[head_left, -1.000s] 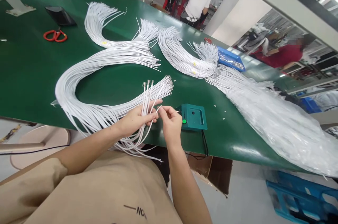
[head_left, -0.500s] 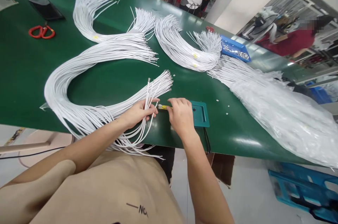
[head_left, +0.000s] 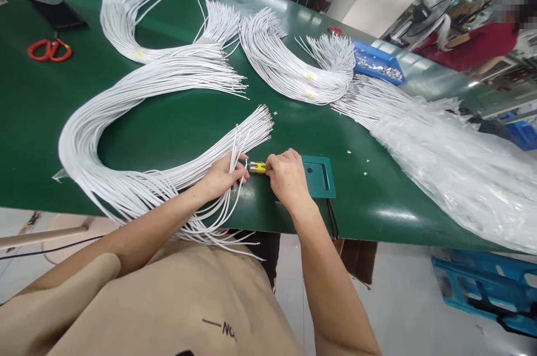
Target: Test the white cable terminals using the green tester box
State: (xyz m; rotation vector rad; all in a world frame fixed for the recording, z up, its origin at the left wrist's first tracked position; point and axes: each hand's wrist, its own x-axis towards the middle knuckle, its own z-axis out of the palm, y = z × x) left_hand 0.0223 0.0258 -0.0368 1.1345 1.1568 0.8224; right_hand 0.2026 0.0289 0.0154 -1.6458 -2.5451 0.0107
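Observation:
Several white wires (head_left: 233, 146) stand between the fingers of my left hand (head_left: 222, 177), which is closed around them near their ends. From the fingers of my right hand (head_left: 288, 178) a small yellow tool with a metal tip (head_left: 259, 167) points left. The tip is right at the wire ends by my left fingertips; whether it touches one I cannot tell. A big curved bundle of white wires (head_left: 79, 132) lies on the green table (head_left: 138, 126), its loose strands running under my left forearm. Just right of my right hand is a teal tray (head_left: 330, 179).
Red-handled scissors (head_left: 50, 50) and a black phone-like slab (head_left: 56, 9) lie at left. Further wire bundles (head_left: 285, 73) lie behind, near a blue bin of small metal parts (head_left: 377, 62). Plastic-wrapped wires (head_left: 440, 149) cover the right side. Two people are beyond the table.
The yellow tool shows more of its body now, with its tip at the wire ends. My hands stay close together, and the whole view has shifted slightly.

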